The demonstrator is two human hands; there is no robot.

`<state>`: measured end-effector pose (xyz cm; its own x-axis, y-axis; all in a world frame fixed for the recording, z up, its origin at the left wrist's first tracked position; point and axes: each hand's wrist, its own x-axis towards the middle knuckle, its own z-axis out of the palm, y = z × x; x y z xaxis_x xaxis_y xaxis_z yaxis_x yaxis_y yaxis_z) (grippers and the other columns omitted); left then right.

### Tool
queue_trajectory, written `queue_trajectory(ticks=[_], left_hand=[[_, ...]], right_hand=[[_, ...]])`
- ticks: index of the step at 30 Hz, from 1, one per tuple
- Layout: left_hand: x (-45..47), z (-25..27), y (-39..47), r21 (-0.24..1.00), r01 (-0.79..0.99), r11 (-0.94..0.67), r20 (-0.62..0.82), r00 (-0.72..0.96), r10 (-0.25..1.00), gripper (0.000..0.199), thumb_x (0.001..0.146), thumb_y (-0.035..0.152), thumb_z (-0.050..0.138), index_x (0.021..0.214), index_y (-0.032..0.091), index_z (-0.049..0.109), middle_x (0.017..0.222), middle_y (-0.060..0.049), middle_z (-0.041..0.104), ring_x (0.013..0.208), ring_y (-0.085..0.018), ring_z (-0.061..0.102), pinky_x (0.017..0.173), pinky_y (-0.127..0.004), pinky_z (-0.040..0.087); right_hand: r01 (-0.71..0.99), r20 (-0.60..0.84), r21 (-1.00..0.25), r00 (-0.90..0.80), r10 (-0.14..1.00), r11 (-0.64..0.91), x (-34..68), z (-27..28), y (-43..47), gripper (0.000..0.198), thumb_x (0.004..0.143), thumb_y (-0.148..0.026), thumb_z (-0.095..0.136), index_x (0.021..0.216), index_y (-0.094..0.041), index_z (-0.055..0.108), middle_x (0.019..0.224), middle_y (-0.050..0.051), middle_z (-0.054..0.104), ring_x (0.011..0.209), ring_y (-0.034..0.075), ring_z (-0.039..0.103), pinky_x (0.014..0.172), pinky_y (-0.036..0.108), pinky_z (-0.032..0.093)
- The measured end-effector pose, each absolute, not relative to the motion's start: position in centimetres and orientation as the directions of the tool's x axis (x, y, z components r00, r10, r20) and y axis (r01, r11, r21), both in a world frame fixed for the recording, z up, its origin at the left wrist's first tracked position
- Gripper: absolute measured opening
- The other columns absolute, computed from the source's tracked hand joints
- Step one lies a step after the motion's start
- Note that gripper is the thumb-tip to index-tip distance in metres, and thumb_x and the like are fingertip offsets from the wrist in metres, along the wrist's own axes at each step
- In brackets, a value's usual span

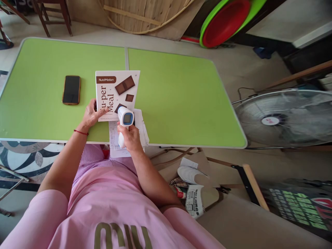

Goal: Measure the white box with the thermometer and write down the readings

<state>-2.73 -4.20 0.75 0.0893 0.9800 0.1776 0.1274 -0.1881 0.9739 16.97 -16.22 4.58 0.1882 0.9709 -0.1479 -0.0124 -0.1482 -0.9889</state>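
Holding 2 things at once in the head view, the person is occupying both hands over the near edge of the green table (178, 100). Left hand (91, 114): gripping the lower left side of 1 white box (118, 83), thumb lying across its front. Right hand (131, 137): closing around the handle of 1 thermometer (126, 117), whose head is overlapping the box's lower right corner; whether they are touching, cannot tell.

Progress, by judgement: picking up is looking done for both things; handling is looking unfinished, as neither is lying released. The screen is facing the person, but no digits are reading clearly, so whether a measurement is done, cannot tell.

Count: 1 box, 1 thermometer, 1 phone (72, 90) lying apart to the left with no hand touching it, 1 red bracelet (81, 132) circling the left wrist, 1 fan (271, 120) standing beyond the table's right end. Papers (142, 129) are lying below the box, partly overhanging the edge; several sheets are showing, exact number unclear.
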Motion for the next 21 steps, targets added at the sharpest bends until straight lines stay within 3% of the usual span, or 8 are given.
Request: queue_trajectory(ticks=[7, 12, 15, 21], left_hand=[[-2.8, 1.4, -4.4, 0.966, 0.137, -0.217, 0.202, 0.119, 0.972, 0.082, 0.076, 0.087, 0.095, 0.123, 0.022, 0.077, 0.121, -0.014, 0.088, 0.109, -0.037, 0.082, 0.096, -0.053, 0.066], [-3.6, 1.7, -4.4, 0.879, 0.357, -0.315, 0.293, 0.117, 0.949, 0.079, 0.082, 0.086, 0.091, 0.125, 0.022, 0.077, 0.122, -0.014, 0.086, 0.116, -0.039, 0.081, 0.104, -0.053, 0.064], [-4.1, 1.8, -4.4, 0.82, 0.459, -0.341, 0.315, 0.135, 0.939, 0.079, 0.084, 0.087, 0.087, 0.127, 0.021, 0.077, 0.116, -0.013, 0.085, 0.109, -0.037, 0.081, 0.1, -0.05, 0.064], [-3.9, 2.3, -4.4, 0.884, 0.319, -0.341, 0.295, 0.184, 0.938, 0.077, 0.085, 0.087, 0.089, 0.121, 0.02, 0.08, 0.115, -0.013, 0.089, 0.101, -0.032, 0.084, 0.09, -0.043, 0.066]], right_hand=[[0.019, -0.144, -0.989, 0.18, 0.973, -0.15, 16.5, 4.2, -16.2, 0.039, 0.083, -0.065, 0.074, 0.08, -0.027, 0.063, 0.07, -0.002, 0.056, 0.069, 0.018, 0.053, 0.065, 0.034, 0.047], [-0.014, -0.169, -0.986, 0.177, 0.97, -0.169, 15.9, 4.9, -16.7, 0.038, 0.08, -0.064, 0.074, 0.08, -0.028, 0.063, 0.071, -0.002, 0.059, 0.07, 0.019, 0.055, 0.069, 0.035, 0.048], [-0.033, -0.2, -0.98, 0.156, 0.967, -0.197, 16.1, 5.9, -17.0, 0.036, 0.077, -0.061, 0.075, 0.081, -0.027, 0.064, 0.073, -0.002, 0.062, 0.073, 0.019, 0.056, 0.071, 0.035, 0.048], [-0.07, -0.123, -0.991, 0.102, 0.987, -0.116, 17.3, 7.6, -17.7, 0.038, 0.077, -0.062, 0.077, 0.087, -0.028, 0.063, 0.075, -0.003, 0.06, 0.074, 0.019, 0.056, 0.069, 0.034, 0.051]])
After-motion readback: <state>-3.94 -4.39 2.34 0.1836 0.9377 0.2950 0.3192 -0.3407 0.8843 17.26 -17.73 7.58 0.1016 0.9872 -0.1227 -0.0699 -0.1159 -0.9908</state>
